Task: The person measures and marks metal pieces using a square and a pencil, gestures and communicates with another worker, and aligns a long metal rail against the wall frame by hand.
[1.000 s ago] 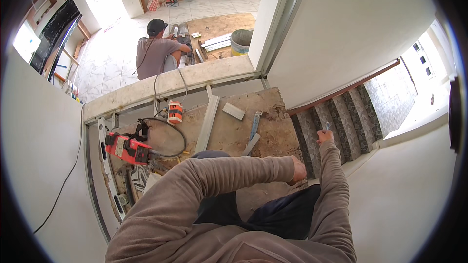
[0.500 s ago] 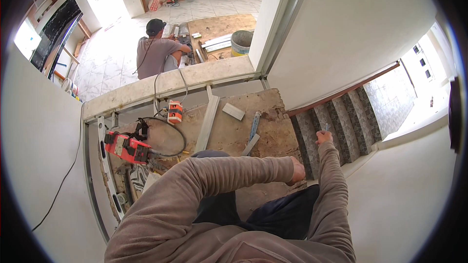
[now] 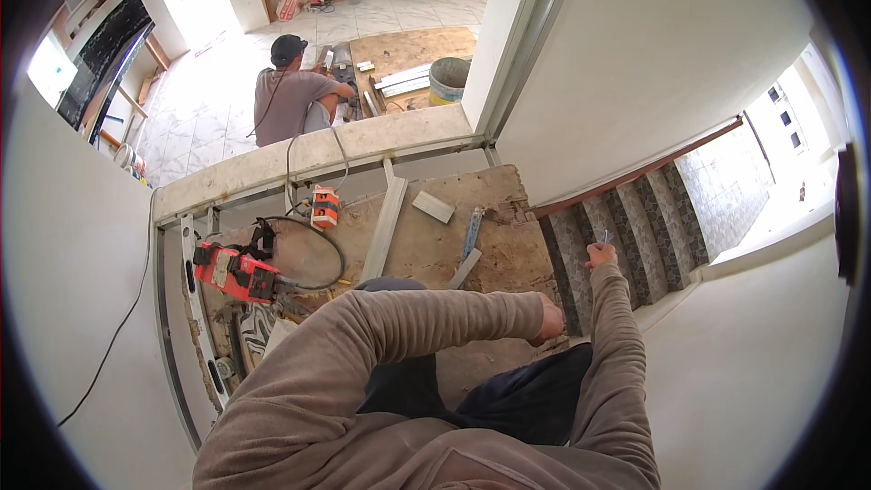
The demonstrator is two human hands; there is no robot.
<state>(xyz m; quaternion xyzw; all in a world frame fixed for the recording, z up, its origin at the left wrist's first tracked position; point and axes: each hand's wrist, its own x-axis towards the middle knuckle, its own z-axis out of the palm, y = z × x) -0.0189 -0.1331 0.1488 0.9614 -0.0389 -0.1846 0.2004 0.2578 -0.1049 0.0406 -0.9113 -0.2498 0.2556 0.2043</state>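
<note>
My right hand (image 3: 601,256) is stretched out over the dark stone-patterned steps, closed in a pinch on a thin, pale rod-like piece (image 3: 606,236) that sticks up past the fingers. Its exact kind is too small to tell. My left hand (image 3: 550,319) is bent across in front of me at the platform's right edge, fingers curled under and mostly hidden; whatever it may hold cannot be seen. Nearest to it on the worn board platform (image 3: 508,200) lie a short grey metal profile offcut (image 3: 464,269) and a blue-handled tool (image 3: 473,234).
Stone-patterned steps (image 3: 626,236) drop away on the right. Metal profiles (image 3: 387,227), a red power tool (image 3: 236,274), an orange box (image 3: 325,207) with cables and a spirit level (image 3: 201,318) lie left. Beyond the ledge (image 3: 318,156), a co-worker (image 3: 295,95) sits near a bucket (image 3: 449,80).
Both hands stay nearly in place; the right one has shifted very slightly left, and the thin piece in it shows at a slightly different angle. The co-worker's pose is about the same.
</note>
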